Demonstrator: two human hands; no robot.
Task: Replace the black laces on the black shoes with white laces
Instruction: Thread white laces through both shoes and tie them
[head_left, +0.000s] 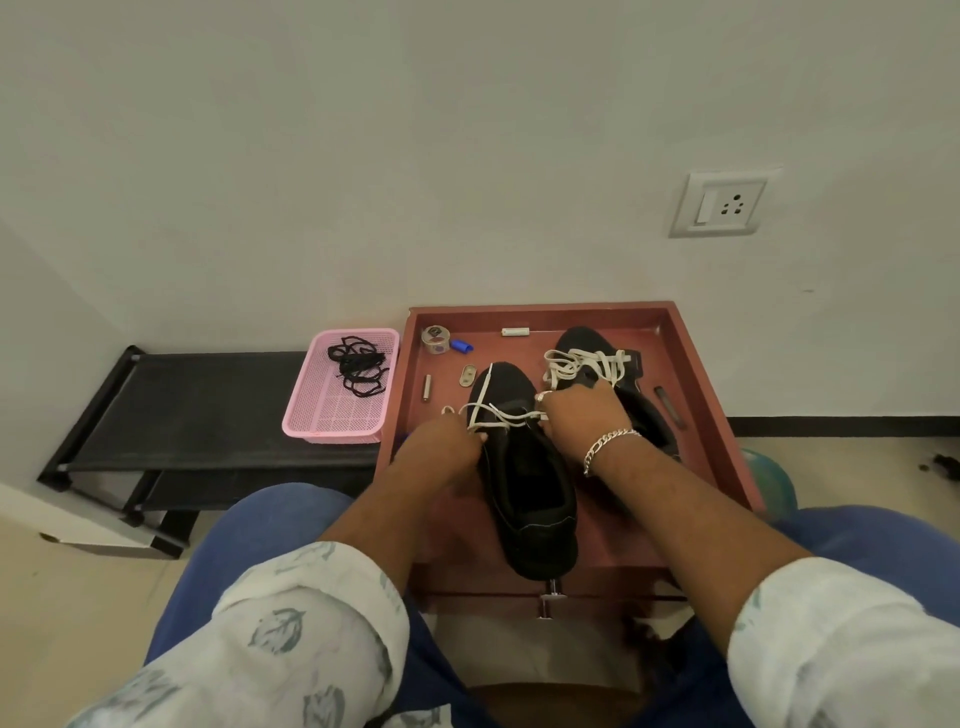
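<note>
Shoe relacing on a red tray, both hands engaged.

Near black shoe lies toe-far on the red tray; left hand and right hand each pinch an end of its white lace at the far eyelets. Second black shoe, far right, carries a loose white lace. Black laces lie in the pink basket, left of the tray.

readable text: none | tape roll: printed marks too small to read | white stick: faint marking, blurred | shoes: no visible brand
</note>
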